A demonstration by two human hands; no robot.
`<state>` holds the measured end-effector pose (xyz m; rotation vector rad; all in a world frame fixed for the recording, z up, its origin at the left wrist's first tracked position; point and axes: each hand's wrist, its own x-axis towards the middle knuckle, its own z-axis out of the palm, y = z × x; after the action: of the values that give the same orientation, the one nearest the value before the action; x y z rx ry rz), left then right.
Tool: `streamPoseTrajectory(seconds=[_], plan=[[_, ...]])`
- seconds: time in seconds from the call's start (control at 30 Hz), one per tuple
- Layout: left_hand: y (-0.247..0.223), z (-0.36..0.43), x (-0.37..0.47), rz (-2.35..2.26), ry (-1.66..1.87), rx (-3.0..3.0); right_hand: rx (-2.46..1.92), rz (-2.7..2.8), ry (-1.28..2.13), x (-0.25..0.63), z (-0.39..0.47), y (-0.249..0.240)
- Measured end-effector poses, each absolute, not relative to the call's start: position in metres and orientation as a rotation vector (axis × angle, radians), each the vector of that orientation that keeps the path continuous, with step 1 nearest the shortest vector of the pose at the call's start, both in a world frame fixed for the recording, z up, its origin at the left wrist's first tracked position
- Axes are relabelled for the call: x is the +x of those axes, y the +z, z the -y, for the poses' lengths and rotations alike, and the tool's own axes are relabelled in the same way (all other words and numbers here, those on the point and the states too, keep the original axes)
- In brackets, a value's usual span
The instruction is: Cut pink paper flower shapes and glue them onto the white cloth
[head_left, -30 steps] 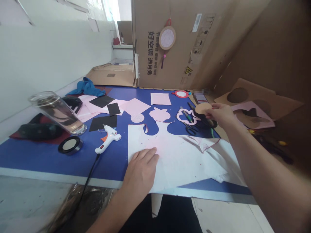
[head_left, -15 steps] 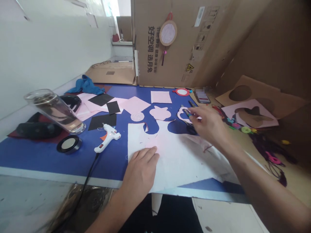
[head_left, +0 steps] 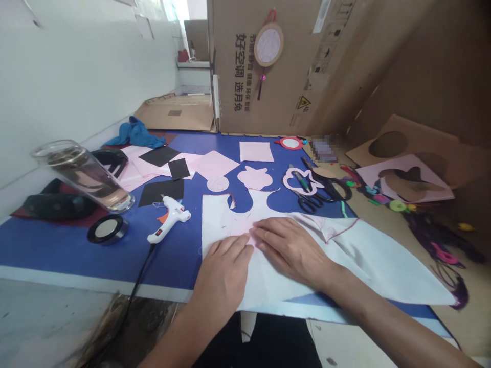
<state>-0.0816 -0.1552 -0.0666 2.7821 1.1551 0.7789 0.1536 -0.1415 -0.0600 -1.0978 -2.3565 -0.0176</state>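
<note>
Along the blue table's point(head_left: 76, 260) near edge, the white cloth point(head_left: 264, 289) runs lengthwise left to right, tapering rightward. On it, the left hand's point(head_left: 225, 268) fingers lie flat together; the right hand's point(head_left: 293, 250) bunch beside them, any pinch hidden.

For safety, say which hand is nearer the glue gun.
Left: the left hand rests on the white cloth, right of the glue gun; the right hand is farther right.
</note>
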Motion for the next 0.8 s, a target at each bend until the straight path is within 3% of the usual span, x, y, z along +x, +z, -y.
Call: streamPoseTrajectory(seconds=[0.8], plan=[[-0.0684, 0.1534, -0.0825, -1.156, 0.780, 2.823, -1.061, 2.376, 0.099, 0.1513, 0.1455, -0.0531]])
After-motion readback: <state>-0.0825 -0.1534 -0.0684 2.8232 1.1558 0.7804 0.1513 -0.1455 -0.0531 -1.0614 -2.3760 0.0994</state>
